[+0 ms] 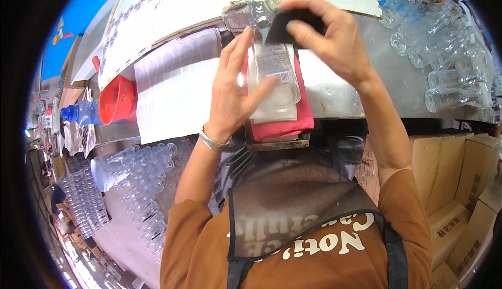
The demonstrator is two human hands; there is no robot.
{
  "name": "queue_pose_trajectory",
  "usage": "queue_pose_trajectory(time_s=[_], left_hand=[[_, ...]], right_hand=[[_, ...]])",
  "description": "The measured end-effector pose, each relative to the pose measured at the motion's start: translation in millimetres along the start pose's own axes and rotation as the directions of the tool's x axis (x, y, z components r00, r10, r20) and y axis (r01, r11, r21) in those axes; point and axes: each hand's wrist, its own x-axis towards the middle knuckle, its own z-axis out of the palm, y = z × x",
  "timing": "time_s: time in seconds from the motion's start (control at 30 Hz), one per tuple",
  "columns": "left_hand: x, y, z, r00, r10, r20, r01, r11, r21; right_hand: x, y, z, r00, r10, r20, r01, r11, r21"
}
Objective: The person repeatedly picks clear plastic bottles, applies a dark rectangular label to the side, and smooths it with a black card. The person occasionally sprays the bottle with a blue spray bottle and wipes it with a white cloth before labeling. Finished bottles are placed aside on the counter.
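Note:
A clear glass bottle (291,94) lies on its side in front of me, its neck pointing away. It rests on a white sheet (261,113) over a pink cloth (306,122), with a wooden support (280,145) beneath. A clear label (269,59) with small dark print and a barcode sits on the bottle's upper side. My right hand (337,38), slightly blurred, grips a flat black pad (285,25) over the shoulder end of the label. Along the bottle's left side is my left hand (230,88), fingers extended and thumb over the lower label. A folded grey cloth (238,16) lies under the neck.
Label sheets (180,74) lie left on the metal table, beside a red plastic container (117,101) and a blue-capped bottle (81,112). Many glass bottles (442,74) crowd the right side; more bottles (149,189) stand at lower left. Cardboard boxes (452,184) are at lower right.

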Motion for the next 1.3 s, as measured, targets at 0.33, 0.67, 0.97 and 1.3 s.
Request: queue_pose_trajectory(time_s=[0.33,0.67,0.97,1.3], left_hand=[[-39,2,3,0.994,-0.093,0.049,0.098,0.99,-0.103],[-50,8,15,0.97,-0.245,0.008,0.242,0.954,-0.179],[-53,-5,9,0.966,-0.24,0.091,0.255,0.944,-0.21],[-41,8,-1,0.996,-0.082,0.046,0.078,0.993,0.085]], right_hand=[[33,-26,24,0.887,-0.242,0.393,0.37,0.881,-0.293],[20,-15,6,0.952,-0.189,0.24,0.264,0.905,-0.334],[-8,17,-10,0.996,0.051,-0.077,-0.052,0.999,-0.011],[19,-3,-15,0.949,-0.299,-0.097,0.225,0.861,-0.457]])
